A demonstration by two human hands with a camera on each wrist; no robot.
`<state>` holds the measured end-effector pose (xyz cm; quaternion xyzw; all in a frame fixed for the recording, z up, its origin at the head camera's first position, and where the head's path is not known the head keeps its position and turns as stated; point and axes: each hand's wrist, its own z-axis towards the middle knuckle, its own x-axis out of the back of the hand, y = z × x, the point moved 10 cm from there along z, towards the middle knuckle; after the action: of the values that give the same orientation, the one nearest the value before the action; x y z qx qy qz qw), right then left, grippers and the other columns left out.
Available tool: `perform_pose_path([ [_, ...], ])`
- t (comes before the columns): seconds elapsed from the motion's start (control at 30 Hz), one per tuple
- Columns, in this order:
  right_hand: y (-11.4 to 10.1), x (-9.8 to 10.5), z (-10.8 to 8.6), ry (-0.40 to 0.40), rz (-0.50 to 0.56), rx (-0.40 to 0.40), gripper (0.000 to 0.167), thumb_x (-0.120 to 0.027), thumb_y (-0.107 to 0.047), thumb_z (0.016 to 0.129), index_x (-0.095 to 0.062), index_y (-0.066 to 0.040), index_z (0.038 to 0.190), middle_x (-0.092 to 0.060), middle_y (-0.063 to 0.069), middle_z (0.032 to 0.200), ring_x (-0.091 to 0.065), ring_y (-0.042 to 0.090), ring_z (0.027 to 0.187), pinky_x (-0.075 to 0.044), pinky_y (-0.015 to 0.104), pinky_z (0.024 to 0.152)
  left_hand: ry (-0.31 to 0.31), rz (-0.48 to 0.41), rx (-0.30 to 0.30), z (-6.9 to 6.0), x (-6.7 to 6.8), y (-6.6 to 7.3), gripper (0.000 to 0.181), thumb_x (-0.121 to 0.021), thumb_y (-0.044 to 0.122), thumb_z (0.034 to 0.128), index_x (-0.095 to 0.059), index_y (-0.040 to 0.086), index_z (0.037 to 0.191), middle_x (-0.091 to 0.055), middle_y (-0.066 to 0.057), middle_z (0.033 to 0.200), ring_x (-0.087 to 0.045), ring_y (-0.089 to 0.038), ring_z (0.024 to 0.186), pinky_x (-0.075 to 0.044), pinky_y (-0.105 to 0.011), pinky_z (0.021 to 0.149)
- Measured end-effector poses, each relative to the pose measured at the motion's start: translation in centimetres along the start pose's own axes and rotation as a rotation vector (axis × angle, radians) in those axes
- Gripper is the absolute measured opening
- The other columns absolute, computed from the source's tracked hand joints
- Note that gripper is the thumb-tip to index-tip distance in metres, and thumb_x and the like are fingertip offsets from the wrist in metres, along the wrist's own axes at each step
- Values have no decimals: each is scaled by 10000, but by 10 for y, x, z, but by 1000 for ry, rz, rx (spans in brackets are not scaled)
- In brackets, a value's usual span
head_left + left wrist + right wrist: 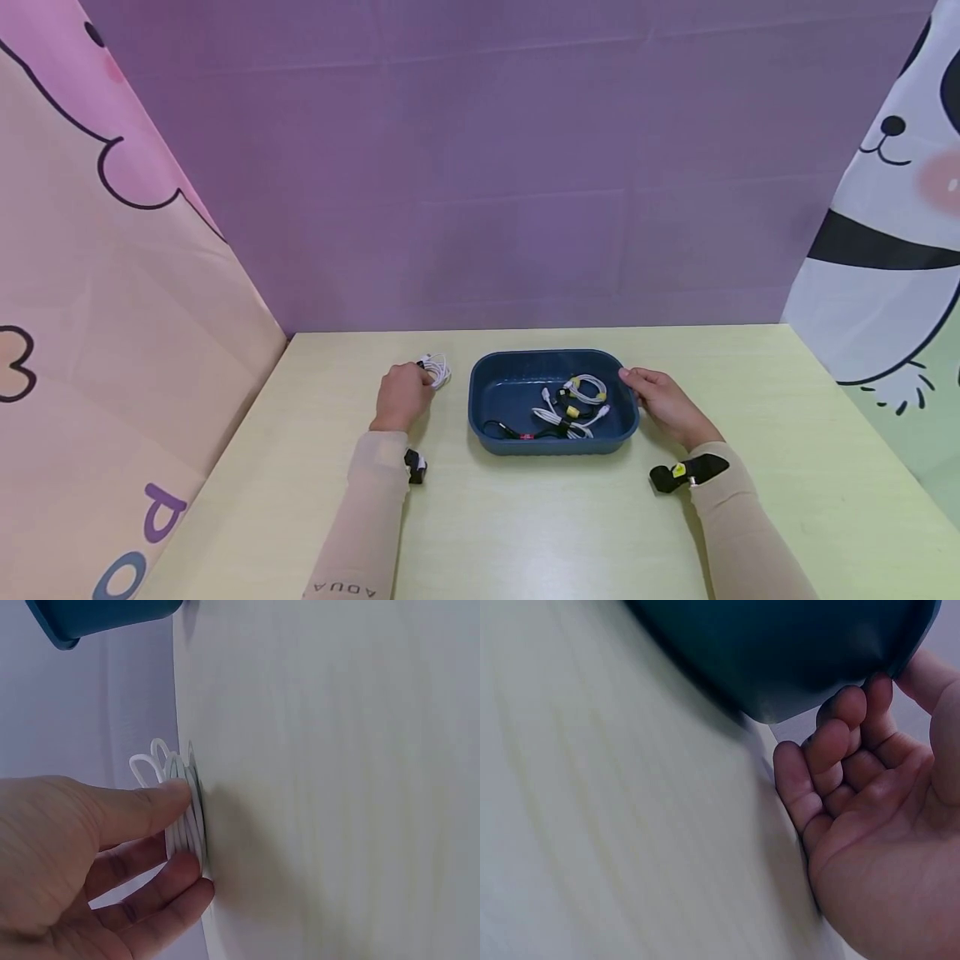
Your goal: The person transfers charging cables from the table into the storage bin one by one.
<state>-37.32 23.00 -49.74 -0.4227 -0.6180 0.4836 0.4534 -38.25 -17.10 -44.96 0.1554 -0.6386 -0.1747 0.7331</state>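
Note:
A coiled white cable [437, 370] is pinched between the thumb and fingers of my left hand [405, 396], left of the basin. In the left wrist view the cable's loops [184, 817] stand on edge by the tabletop. My right hand [667, 406] grips the right rim of a blue plastic basin [553, 447], thumb on top and fingers curled beneath. Inside the basin lie several bundled cables: a white coil with yellow ties [586, 389], a white cable with a black strap [573, 427] and a black cable [517, 433]. The right wrist view shows the fingers [829, 746] against the basin's outer wall.
The pale wooden table [525, 525] runs beneath both hands. A purple cloth [465, 167] hangs behind its back edge. Printed cloth panels stand at the left [112, 333] and right [892, 275].

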Motion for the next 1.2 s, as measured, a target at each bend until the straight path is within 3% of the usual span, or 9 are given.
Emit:
perform_pose_path([
  [0.47, -3, 0, -2, 6, 2, 1, 339, -547, -376, 1064, -558, -143, 818, -442, -84, 757, -452, 73, 747, -387, 241, 707, -26, -8, 29, 1, -3, -3, 152, -735, 87, 908, -805, 46, 1037, -771, -162, 1069, -724, -339, 968, -562, -472, 863],
  [0.87, -3, -2, -2, 0, 5, 8, 328, -542, -361, 1067, -559, -144, 822, -447, -87, 759, -457, 69, 746, -392, 240, 709, -24, -9, 57, 0, -4, -6, 132, -703, 103, 925, -791, 41, 1003, -759, -163, 1051, -704, -302, 890, -555, -459, 816],
  [1.03, -3, -2, -2, -4, 4, 11, 335, -536, -355, 1071, -549, -156, 802, -442, -78, 758, -456, 71, 745, -389, 241, 707, -1, -52, 72, 0, -2, -9, 130, -674, 104, 925, -784, 55, 974, -745, -153, 1014, -662, -278, 831, -537, -446, 774],
  [1.2, -3, -1, -2, -3, 0, 13, 348, -537, -364, 1069, -533, -158, 789, -431, -65, 765, -452, 77, 753, -382, 243, 710, 28, -116, 75, -3, 2, -11, 156, -677, 105, 925, -785, 38, 1015, -751, -167, 1050, -691, -313, 897, -545, -469, 814],
])
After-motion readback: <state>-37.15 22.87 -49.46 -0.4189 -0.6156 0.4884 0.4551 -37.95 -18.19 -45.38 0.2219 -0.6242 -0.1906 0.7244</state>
